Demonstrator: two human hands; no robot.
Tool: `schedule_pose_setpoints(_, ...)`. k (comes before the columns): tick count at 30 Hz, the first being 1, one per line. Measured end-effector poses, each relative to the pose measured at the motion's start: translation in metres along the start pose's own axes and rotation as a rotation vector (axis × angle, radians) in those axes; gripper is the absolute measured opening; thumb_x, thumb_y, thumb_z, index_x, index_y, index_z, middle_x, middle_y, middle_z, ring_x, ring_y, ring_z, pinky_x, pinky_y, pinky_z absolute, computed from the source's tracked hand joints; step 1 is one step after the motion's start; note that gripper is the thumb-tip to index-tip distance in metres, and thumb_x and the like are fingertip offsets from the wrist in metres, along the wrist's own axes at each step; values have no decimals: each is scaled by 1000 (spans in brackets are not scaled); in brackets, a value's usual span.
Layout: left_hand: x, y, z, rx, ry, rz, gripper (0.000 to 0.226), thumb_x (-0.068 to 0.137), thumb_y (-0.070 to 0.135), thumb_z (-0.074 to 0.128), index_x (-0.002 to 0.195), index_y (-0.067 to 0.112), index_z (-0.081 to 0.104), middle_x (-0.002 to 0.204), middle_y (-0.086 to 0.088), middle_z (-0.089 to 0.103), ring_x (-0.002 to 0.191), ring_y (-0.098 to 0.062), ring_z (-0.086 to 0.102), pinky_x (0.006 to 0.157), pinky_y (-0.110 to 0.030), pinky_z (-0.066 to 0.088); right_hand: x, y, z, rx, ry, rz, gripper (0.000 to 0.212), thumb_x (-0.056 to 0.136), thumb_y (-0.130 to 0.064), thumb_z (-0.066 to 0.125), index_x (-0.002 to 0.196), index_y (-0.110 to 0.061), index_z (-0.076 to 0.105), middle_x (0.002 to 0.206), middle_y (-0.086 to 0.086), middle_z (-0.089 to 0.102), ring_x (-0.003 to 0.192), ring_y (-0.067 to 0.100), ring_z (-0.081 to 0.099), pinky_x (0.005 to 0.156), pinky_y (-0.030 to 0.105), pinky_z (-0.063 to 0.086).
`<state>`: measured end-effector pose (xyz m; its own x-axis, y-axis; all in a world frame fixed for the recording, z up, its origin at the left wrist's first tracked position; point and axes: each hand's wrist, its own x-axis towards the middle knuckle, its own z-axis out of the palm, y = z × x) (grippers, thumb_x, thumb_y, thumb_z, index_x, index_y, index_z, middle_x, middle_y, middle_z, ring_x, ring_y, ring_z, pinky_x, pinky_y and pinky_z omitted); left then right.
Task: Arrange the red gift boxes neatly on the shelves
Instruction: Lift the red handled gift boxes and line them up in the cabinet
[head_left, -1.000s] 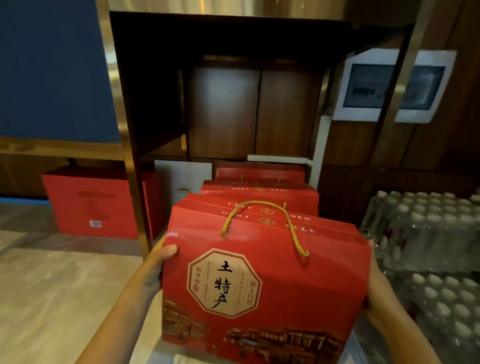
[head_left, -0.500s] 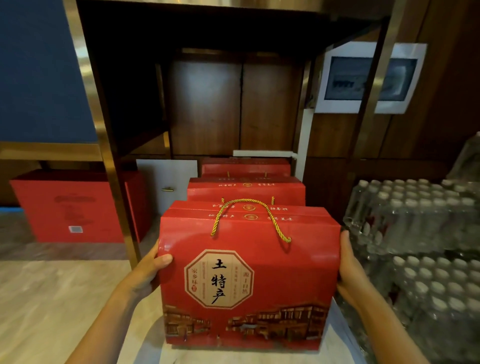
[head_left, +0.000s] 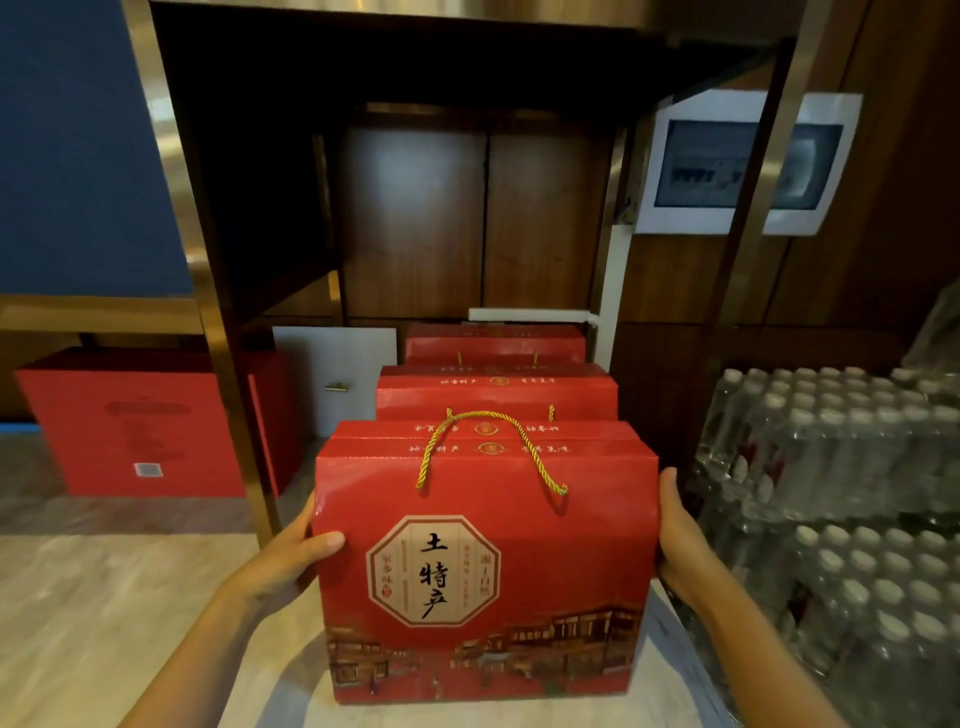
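Right now the left hand (head_left: 291, 556) and the right hand (head_left: 680, 535) are pressing flat on both sides of a big red cardboard gift box with a gold rope handle (head_left: 483, 561), keeping it straight. It is sitting low in front, lining up behind two more red gift boxes (head_left: 496, 389).

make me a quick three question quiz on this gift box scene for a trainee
1. True or false: both hands hold the front gift box by its gold rope handle.
2. How many red boxes stand in the row behind it?
3. What is stacked to the right? A) water bottles B) books C) plates

Key
1. False: the left hand and right hand press its sides; the handle lies free.
2. Two: the middle box and the back box.
3. A, packs of water bottles.
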<state>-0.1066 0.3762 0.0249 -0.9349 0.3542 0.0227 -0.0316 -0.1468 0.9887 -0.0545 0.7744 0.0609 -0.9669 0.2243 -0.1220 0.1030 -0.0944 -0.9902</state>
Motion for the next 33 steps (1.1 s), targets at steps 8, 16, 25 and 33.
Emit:
schedule_pose_setpoints(8,9,-4,6,31,-33,14,117,35,43,93,134,25,32,108,10,75,99,-11,70,71,-23,57,15,-1,-9,7,22,-39,63,59,-74,27,95,-35,62,77,-8,76,75,8,71,60,25,54)
schedule_pose_setpoints(16,16,-2,6,58,-56,31,113,37,34,94,134,26,34,106,6,76,96,-13,71,69,-24,58,19,2,-10,12,20,-78,63,60,-73,31,101,-35,59,76,-13,77,71,3,72,53,18,55)
schedule_pose_setpoints(25,19,2,2,26,-46,10,124,29,38,95,136,22,35,103,-1,77,92,-19,73,67,-29,59,17,0,-4,15,-20,-35,68,57,-73,33,108,-35,58,81,-8,78,74,7,73,52,22,57)
schedule_pose_setpoints(33,24,63,-8,-75,30,143,96,54,76,63,139,44,33,149,12,39,130,-8,43,111,-40,30,35,-70,-13,-24,80,-180,91,76,-75,23,145,-16,30,153,7,32,140,21,31,116,38,22)
